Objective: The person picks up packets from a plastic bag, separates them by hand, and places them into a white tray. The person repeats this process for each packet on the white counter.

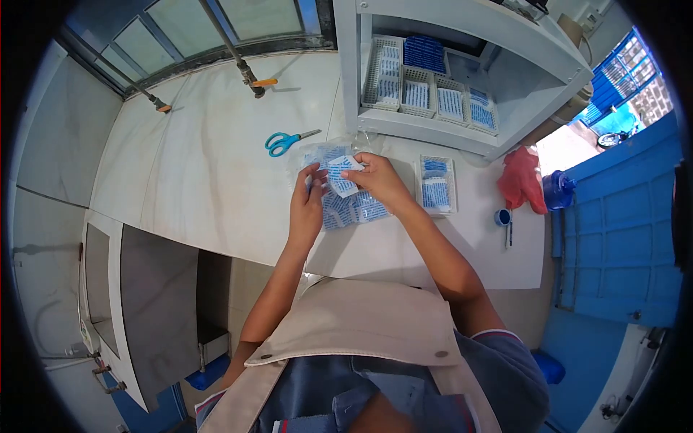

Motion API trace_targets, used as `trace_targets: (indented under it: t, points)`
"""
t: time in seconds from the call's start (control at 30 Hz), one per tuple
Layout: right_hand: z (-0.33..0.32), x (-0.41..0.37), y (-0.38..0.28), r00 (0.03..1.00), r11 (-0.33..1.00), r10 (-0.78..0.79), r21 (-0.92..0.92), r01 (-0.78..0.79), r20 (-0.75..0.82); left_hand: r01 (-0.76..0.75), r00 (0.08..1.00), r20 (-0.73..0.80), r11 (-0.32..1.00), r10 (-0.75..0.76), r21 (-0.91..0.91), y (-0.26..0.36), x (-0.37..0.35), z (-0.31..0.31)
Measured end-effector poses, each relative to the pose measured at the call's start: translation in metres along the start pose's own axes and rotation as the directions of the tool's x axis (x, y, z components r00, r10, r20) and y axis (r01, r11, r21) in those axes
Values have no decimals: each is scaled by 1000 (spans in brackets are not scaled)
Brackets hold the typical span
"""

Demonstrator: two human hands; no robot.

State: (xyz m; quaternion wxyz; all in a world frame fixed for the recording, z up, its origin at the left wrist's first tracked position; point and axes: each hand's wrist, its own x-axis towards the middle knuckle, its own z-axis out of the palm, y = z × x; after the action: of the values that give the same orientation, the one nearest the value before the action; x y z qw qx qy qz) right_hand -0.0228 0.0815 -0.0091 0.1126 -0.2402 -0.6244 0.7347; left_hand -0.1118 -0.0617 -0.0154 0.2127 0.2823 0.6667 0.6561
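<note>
My right hand (381, 182) pinches a small white sachet (342, 176) with blue print, possibly more than one stacked together. My left hand (307, 202) is at the sachet's left edge with its fingers bent and apart; whether the fingertips touch it is hard to see. Beneath both hands lies a clear plastic bag (354, 211) filled with similar blue-printed sachets. Blue-handled scissors (283, 143) rest on the table just beyond my left hand. To the right of my right hand stands a white basket (452, 208) holding more sachets.
A white shelf unit (426, 131) at the back holds several baskets of sachets (416, 95). On the right are a red cloth (521, 180), a blue bottle (558, 190), a small blue-topped container (502, 216) and a pen (510, 235). Two taps (260, 84) (163, 108) stand behind the pale worktop (188, 173).
</note>
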Motion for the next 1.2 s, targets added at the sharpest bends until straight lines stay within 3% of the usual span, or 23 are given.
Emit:
trace_targets:
  t: [0.07, 0.13, 0.17, 0.23, 0.3, 0.43, 0.53, 0.57, 0.63, 0.73, 0.83, 0.87, 0.9, 0.93, 1.0, 1.03, 1.1, 1.13, 1.17, 1.2]
  points:
    - [-1, -11, -17, 1000, 999, 17, 27, -17, -4, -24, 1000, -6, 1000, 24, 1, 2, 2, 9]
    - [-4, -18, -26, 999, 998, 32, 56, -32, -11, 153, 988, 16, 988, -153, 21, 24, 4, 14]
    - [-6, -20, -28, 999, 998, 24, 51, -23, -26, 151, 988, 21, 988, -152, 22, 31, 5, 16]
    - [-7, -24, -29, 999, 999, 19, 49, -16, -45, 296, 955, 40, 939, -294, -175, 38, 8, 20]
    - [-3, -28, -28, 998, 973, -29, 228, 42, -59, 266, 963, 5, 944, -270, -195, 32, 10, 21]
    - [-3, -27, -14, 990, 961, -118, 240, 134, -80, 257, 965, 4, 941, -263, -222, 33, 12, 17]
    - [-14, -27, -13, 988, 984, -143, 94, 149, -65, 341, 939, 84, 930, -332, -138, 33, 15, 6]
    - [-21, -30, -22, 993, 993, -112, 38, 111, 21, 343, 939, 83, 929, -334, -139, 36, 19, 2]
    - [-27, -30, -30, 991, 997, -75, -22, 78, 109, 469, 862, 257, 880, -438, -74, 45, 26, -6]
    - [-29, -29, -36, 974, 997, -32, -63, 48, 226, 389, 856, 345, 919, -385, 62, 60, 24, 0]
    - [-28, -31, -42, 965, 995, -51, -71, 71, 256, 389, 864, 337, 921, -374, 24, 57, 25, 6]
    - [-27, -31, -39, 974, 996, -74, 60, 63, 214, 387, 865, 337, 922, -372, 22, 52, 25, 6]
    - [-27, -31, -35, 981, 980, -92, 192, 58, 169, 434, 855, 380, 888, -352, -154, 45, 25, 6]
    - [-25, -31, -30, 981, 980, -93, 192, 59, 170, 474, 847, 419, 820, -325, -322, 40, 25, 6]
    - [-22, -31, -17, 986, 921, -103, 387, 44, 133, 516, 838, 415, 763, -354, -390, 37, 21, 7]
    - [-20, -29, -11, 986, 921, -103, 388, 44, 132, 552, 826, 414, 699, -382, -456, 36, 19, 9]
    - [-13, -27, -3, 998, 797, -38, 605, 0, 51, 559, 824, 416, 677, -386, -479, 32, 17, 12]
    - [-11, -27, -1, 998, 796, -38, 605, -1, 51, 565, 822, 416, 654, -390, -504, 30, 16, 14]
    - [-8, -28, 0, 996, 893, -64, 442, 87, -65, 566, 821, 416, 654, -390, -503, 28, 15, 15]
    - [-5, -28, -1, 978, 955, -114, 253, 155, -172, 520, 841, 381, 768, -384, -374, 27, 14, 17]
